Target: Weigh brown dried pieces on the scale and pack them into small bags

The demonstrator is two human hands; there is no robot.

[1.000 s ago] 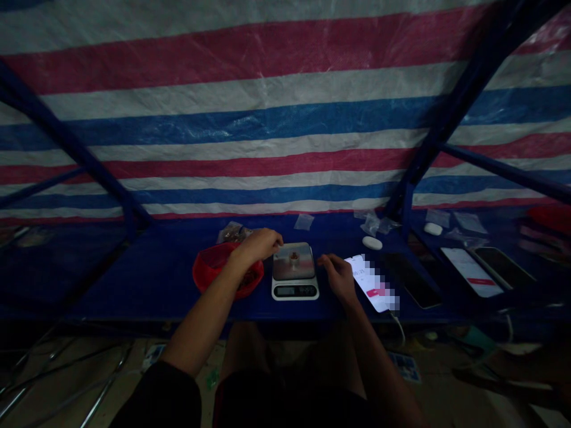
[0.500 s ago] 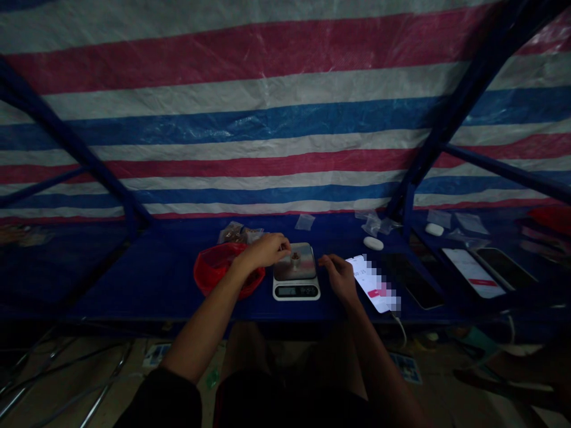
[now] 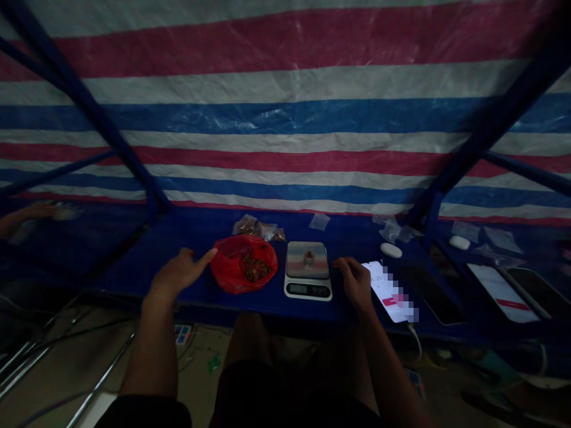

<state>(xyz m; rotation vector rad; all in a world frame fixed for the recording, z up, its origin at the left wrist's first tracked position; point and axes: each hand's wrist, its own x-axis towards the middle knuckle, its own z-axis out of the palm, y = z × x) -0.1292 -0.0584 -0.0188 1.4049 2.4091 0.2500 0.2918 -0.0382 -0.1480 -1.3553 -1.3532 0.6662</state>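
Blue bench (image 3: 147, 261): 1 brown piece (image 3: 308, 256) on scale (image 3: 307, 289), neither hand holding anything.

At far left, another person's hand (image 3: 40, 210) sits well apart, over a separate surface. Left hand (image 3: 178, 274) is wide open, fingers spread, gripping nothing, 1 fingertip just beside the red bag (image 3: 232, 267), which holds brown pieces (image 3: 255, 270). Clear packets (image 3: 252, 226) lie behind the bag. The scale stands between the hands, the piece centred on its platform. Right hand (image 3: 354, 282) is half open, fingers loosely curled, gripping nothing, just beside the scale and the lit phone (image 3: 388, 291). White case (image 3: 391, 250) lies behind that phone. Further right lie 3 more phones (image 3: 502, 291) and a second white case (image 3: 459, 242).
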